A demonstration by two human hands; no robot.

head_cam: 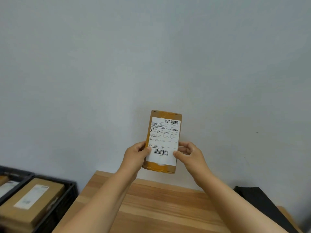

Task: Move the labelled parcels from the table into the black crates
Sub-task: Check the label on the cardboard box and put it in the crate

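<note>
Holding parcel (162,142) upright — left hand (134,155), right hand (191,153) pinching its lower edges — keep grip firm, swing you left to black crate (67,195), lower label-up.

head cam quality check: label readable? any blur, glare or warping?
Head view: the held parcel is sharp at centre, barcodes clear, small print too fine to read; the black crate and its parcel at lower left are smeared; wide-angle bending curves the table edge; lighting soft and even, no glare.
</note>
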